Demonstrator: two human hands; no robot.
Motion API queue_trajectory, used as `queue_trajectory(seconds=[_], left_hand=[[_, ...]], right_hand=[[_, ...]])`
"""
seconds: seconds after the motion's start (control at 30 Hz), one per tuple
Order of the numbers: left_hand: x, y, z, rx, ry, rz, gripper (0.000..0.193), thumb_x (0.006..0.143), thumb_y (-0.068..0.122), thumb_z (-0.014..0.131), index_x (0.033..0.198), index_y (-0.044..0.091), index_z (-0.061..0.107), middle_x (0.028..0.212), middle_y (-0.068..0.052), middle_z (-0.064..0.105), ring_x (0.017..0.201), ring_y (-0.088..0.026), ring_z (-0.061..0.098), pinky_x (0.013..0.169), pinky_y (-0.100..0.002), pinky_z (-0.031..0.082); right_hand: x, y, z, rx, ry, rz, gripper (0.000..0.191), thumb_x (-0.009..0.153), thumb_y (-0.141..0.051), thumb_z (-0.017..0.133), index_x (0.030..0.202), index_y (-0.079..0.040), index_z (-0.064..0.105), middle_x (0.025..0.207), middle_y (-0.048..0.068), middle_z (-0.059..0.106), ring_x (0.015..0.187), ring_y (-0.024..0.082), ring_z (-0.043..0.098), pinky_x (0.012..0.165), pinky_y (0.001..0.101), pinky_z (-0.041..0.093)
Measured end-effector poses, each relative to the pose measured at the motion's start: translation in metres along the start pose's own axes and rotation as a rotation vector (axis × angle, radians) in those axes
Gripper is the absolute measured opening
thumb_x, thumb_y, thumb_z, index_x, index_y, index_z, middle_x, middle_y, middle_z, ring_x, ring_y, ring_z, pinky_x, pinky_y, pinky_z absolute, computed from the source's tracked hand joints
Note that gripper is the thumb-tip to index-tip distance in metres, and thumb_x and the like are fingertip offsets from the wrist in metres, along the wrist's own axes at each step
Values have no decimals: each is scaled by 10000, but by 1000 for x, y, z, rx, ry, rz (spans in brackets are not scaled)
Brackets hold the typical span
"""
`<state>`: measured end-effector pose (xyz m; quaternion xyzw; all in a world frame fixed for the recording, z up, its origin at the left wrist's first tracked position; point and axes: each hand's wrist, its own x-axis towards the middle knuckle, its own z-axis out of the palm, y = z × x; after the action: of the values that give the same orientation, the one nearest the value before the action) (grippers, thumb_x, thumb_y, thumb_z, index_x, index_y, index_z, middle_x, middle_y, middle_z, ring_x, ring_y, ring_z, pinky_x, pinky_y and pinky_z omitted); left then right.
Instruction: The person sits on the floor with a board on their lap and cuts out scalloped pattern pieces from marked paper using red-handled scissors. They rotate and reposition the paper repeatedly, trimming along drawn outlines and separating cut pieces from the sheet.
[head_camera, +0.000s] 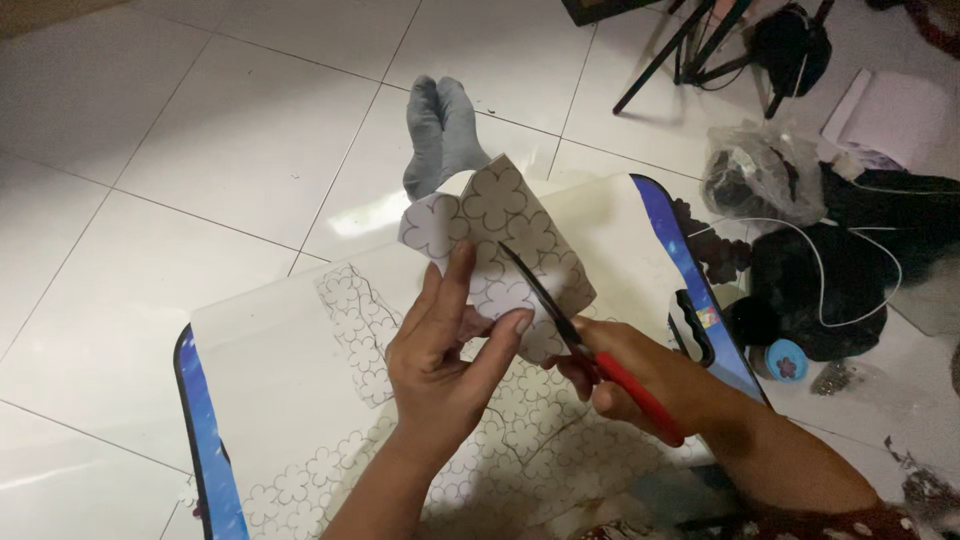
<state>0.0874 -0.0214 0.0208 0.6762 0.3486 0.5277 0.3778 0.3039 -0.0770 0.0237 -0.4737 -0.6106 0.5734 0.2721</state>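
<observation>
Paper sheet: a piece (500, 245) printed with flower outlines, held up in the air above the low counter (270, 370), tilted so its printed face meets the camera and the lines can be followed.
Left hand: (445, 365) fingers pinched narrow on the sheet's lower edge, thumb (458, 275) in front and fingertips curled round the side, which keeps the paper taut close to the cut.
Right hand: (625, 375) fingers closed through the red handles of the scissors (570, 330).
Scissors: blades parted only slightly, tip reaching up into the sheet along a flower outline.
Counter: white top with blue edges, carrying more flower-printed sheets (365, 325) lying flat beneath the hands.
Floor: white tiles (200, 150); grey-socked feet (440, 130) stretched out beyond the counter, so the person sits at it.
Right side: a small blue punch (785, 360) and dark bags (850, 270) lie just beside the counter.
</observation>
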Motion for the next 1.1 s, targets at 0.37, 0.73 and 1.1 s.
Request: queue_trajectory(seconds=[0.37, 0.73, 1.1], left_hand=[[-7, -13, 4, -137, 18, 59, 776, 932, -13, 804, 1592, 39, 401, 1165, -124, 664, 880, -69, 658, 724, -222, 607], [-5, -19, -3, -273, -21, 15, 834, 894, -46, 793, 1597, 70, 358, 1479, -184, 582, 824, -49, 690, 698, -214, 616], [3, -11, -8, -87, -5, 3, 733, 853, -37, 831, 1508, -16, 502, 925, -78, 664, 788, -70, 587, 1031, -280, 493]], right_hand=[[4, 2, 4, 69, 5, 34, 951, 713, -987, 449, 881, -60, 577, 661, -43, 496, 571, 90, 472, 493, 262, 382], [4, 10, 4, 95, 9, 43, 888, 679, -959, 551, 823, -83, 563, 665, -47, 505, 557, 72, 488, 460, 255, 390], [4, 19, -2, 113, 57, 68, 778, 682, -869, 648, 767, -100, 564, 547, -59, 508, 427, 58, 539, 364, 225, 441]])
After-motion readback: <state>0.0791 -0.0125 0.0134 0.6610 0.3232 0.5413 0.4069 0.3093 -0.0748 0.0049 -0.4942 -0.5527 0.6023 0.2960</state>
